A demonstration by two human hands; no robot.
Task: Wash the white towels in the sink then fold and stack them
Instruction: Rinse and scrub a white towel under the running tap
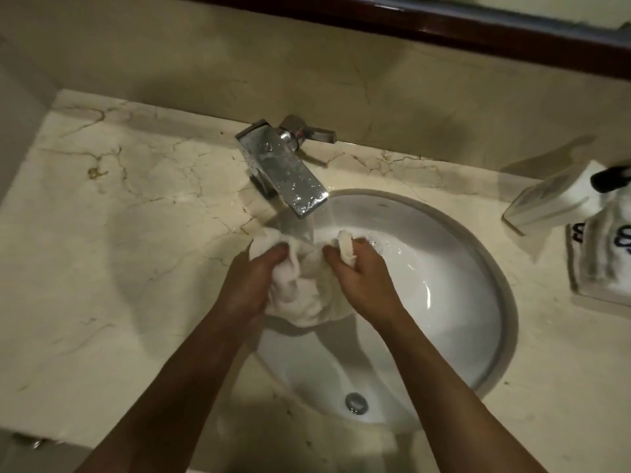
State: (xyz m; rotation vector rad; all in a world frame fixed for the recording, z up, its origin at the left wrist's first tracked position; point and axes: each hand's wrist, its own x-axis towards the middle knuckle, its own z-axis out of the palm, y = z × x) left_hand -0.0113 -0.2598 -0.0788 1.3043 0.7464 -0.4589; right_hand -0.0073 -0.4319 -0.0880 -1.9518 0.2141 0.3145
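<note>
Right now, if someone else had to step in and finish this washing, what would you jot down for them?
Left hand: grips the bunched white cloth towel on its left side.
Right hand: grips its right side.
The towel is held over the round white basin, under water running from the square chrome tap.
On the marble counter at the right lies a folded white towel with dark markings.
Done: this towel is being washed.
Left: finish it, then probably wring, fold and stack; whether other towels await washing is not visible.
</note>
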